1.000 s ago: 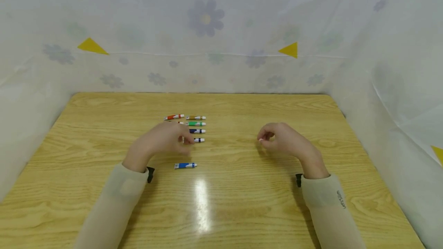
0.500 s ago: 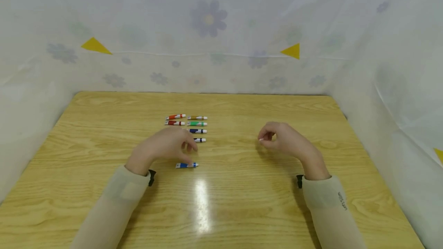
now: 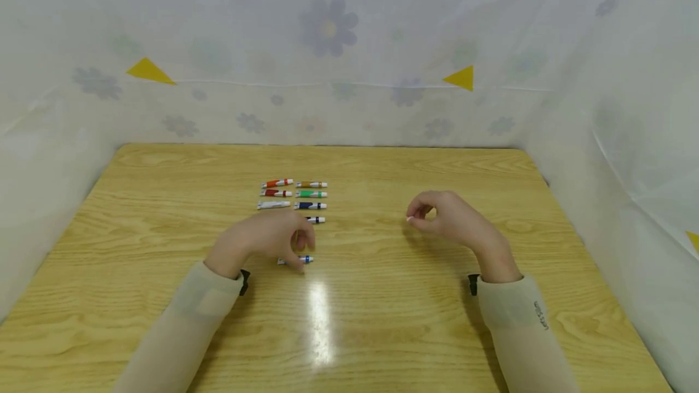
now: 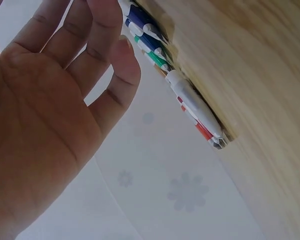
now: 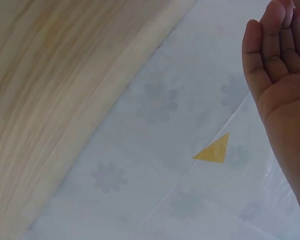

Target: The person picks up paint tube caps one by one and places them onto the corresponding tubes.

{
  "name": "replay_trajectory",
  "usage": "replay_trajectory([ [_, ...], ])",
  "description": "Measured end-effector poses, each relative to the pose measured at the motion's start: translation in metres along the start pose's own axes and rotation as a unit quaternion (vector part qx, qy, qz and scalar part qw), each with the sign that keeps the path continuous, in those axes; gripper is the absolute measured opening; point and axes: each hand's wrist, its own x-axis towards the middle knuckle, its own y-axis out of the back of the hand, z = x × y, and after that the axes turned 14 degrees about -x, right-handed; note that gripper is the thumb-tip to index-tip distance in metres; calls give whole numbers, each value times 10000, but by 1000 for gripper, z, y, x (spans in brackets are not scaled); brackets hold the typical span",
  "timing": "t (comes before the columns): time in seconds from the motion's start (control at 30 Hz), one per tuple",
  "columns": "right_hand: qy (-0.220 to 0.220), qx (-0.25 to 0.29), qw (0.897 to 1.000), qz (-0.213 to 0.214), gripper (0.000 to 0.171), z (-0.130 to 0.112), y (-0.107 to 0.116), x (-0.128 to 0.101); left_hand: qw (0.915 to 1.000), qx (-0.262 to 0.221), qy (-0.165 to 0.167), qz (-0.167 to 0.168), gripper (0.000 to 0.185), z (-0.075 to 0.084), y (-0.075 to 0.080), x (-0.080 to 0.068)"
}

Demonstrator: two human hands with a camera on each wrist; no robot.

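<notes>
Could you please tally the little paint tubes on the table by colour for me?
Orange-red tube: 1
Red tube: 1
White tube: 1
Brown tube: 1
Green tube: 1
Dark blue tube: 1
Black-banded tube: 1
Blue tube, under the left hand: 1
Total: 8

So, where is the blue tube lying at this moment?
In the head view the blue tube lies alone on the wooden table, nearer the person than the rows of tubes, under the left hand's fingertips.
</notes>
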Motion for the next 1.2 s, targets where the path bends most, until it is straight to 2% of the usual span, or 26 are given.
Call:
replay_trajectory([
  [0.23,23,15,10000,6,8,-1,0,0,9999,-120,-90,-85,26,-1,-1,0],
  [0.47,98,-28,9999,13,7,-3,1,1,9999,-43,92,-77,15,-2,-4,2],
  [0.63,93,-55,9999,-3,7,-4,1,2,9999,-12,105,-91,10,-4,-6,5],
  [0.97,118,-27,9999,-68,7,-4,-1,4,9995,70,-285,-155,8,-4,-12,14],
  [1.2,169,-51,9998,-81,7,-5,-3,4,9992,-77,-369,-133,7,0,-11,13],
])
